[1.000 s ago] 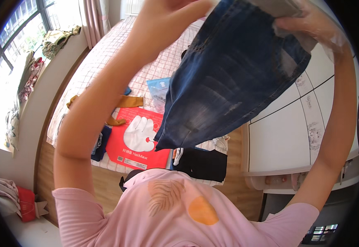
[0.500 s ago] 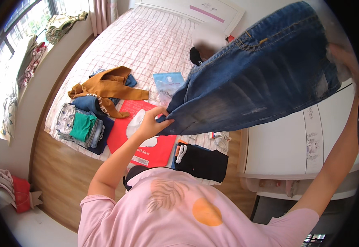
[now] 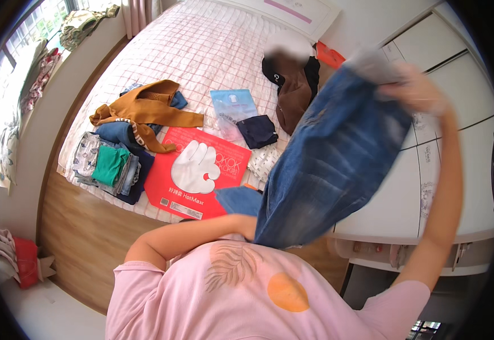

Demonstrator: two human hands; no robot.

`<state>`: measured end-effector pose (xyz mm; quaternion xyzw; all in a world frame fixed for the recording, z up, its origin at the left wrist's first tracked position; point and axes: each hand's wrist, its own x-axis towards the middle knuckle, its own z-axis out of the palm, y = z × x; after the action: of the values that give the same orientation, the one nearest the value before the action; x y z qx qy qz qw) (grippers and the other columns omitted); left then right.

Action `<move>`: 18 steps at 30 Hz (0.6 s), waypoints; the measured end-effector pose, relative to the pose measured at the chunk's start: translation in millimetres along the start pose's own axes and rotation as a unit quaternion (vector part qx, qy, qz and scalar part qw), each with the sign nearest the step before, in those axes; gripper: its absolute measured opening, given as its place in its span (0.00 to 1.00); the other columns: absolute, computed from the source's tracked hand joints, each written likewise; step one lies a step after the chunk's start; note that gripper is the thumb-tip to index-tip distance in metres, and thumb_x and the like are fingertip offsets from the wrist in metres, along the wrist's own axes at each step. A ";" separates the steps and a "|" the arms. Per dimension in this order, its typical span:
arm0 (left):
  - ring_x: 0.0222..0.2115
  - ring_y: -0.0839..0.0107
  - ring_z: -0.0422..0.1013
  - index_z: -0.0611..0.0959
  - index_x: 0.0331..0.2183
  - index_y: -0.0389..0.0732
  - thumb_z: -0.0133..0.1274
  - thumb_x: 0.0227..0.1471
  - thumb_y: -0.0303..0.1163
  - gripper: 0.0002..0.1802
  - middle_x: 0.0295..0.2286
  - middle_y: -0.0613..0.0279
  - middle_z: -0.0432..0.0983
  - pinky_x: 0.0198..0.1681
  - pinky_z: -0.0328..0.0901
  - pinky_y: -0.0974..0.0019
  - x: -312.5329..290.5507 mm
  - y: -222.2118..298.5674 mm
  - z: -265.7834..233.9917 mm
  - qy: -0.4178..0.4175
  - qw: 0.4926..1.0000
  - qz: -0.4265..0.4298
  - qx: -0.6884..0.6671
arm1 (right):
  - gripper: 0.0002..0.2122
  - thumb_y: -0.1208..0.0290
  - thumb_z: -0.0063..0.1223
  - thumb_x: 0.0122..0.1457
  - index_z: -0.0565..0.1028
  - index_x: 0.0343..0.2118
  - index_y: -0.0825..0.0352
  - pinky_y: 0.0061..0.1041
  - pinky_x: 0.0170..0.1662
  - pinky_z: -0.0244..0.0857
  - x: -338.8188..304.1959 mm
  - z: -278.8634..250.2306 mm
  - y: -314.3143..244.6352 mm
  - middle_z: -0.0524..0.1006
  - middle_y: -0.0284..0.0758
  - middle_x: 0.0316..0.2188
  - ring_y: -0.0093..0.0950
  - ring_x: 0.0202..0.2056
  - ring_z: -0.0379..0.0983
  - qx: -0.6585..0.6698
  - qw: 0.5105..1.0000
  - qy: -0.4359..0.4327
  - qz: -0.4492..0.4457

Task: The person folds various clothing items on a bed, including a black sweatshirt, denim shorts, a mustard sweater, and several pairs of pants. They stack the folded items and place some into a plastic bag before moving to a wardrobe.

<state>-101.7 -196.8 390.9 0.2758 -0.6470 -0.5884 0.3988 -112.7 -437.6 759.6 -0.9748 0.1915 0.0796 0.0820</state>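
Between the right grip (image 3: 418, 90) and the left grip (image 3: 248, 228) hangs a blue denim garment (image 3: 332, 161), slanting down from the first to the second. The right grip, blurred by motion, is closed on its raised end, beside a pale grey patch (image 3: 374, 65). The left grip sits low, close to the pink shirt (image 3: 230, 289), at the garment's lower end; denim covers most of it, so how far it is closed, and on what, cannot be told. Just above the left grip, a smaller denim piece (image 3: 237, 200) juts out leftward; whether it belongs to the same garment is unclear. Up and left of that grip, a red bag (image 3: 199, 167) printed with a white hand shape lies flat on the bed (image 3: 218, 54). Farther above the left grip lie a folded navy garment (image 3: 257, 131) and a light-blue packet (image 3: 232, 103). Well to its left are an ochre sweater (image 3: 156, 110) and a stack of folded clothes (image 3: 111, 166) with a green piece on top. Left of the right grip lies a brown garment (image 3: 293, 105); below that grip, a white cabinet (image 3: 394, 192).
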 end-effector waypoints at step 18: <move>0.37 0.61 0.71 0.72 0.40 0.29 0.47 0.51 0.34 0.19 0.38 0.45 0.72 0.43 0.67 0.58 -114.0 -157.6 -14.1 0.472 0.531 -0.394 -0.583 | 0.11 0.69 0.47 0.47 0.73 0.32 0.68 0.40 0.37 0.67 -38.4 530.7 -19.5 0.75 0.45 0.31 0.42 0.35 0.73 0.145 0.946 -0.096 0.273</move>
<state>-47.1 -134.8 214.2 0.4469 0.2963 -0.7165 0.4461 -206.0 -304.9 252.5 -0.8505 0.4507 0.1636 0.2161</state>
